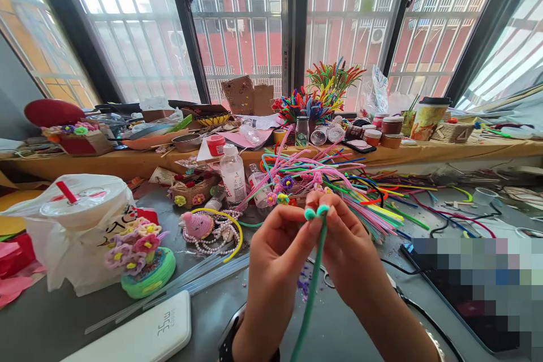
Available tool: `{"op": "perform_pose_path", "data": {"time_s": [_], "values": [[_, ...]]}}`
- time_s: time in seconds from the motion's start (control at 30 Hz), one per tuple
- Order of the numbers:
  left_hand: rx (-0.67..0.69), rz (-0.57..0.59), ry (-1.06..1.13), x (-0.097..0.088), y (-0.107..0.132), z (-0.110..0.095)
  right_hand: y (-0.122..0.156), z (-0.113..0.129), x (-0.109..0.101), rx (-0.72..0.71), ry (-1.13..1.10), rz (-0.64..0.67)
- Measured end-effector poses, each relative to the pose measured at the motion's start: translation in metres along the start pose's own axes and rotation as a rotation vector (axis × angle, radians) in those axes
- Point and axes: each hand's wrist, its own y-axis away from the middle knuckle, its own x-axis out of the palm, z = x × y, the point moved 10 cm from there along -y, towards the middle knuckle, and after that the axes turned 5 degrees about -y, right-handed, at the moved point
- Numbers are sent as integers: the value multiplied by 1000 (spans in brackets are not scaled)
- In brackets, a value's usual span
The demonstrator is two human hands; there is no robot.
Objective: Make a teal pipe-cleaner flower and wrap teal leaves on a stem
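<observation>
Both hands meet near the middle of the view, raised above the grey table. My left hand (280,254) pinches a green pipe cleaner (313,288) between thumb and forefinger. Closed on the same pipe cleaner from the other side is my right hand (345,243). Its upper end is bent into two small loops at the fingertips, and the long tail hangs down towards me. Just behind the hands lies a heap of loose pipe cleaners (339,175), mostly pink, with green, yellow and other colours. Small flowers (280,195) of twisted pipe cleaner sit left of my fingertips.
At left stand a bagged drink cup (85,203), a pipe-cleaner flower pot (148,271) and a white power bank (144,334). A plastic bottle (233,175) stands behind a bead string (218,229). On the right lies a tablet-like device (470,305) with cables. A crowded ledge (403,153) runs below the windows.
</observation>
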Motion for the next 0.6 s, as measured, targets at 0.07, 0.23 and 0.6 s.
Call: {"op": "perform_pose_path", "data": {"time_s": [0.07, 0.23, 0.6], "values": [[-12, 12, 0, -1, -1, -1, -2, 1, 3, -24, 70, 57], [-42, 58, -6, 1, -3, -1, -5, 10, 5, -98, 202, 129], [-123, 116, -60, 5, -5, 4, -8, 16, 0, -119, 198, 84]]}}
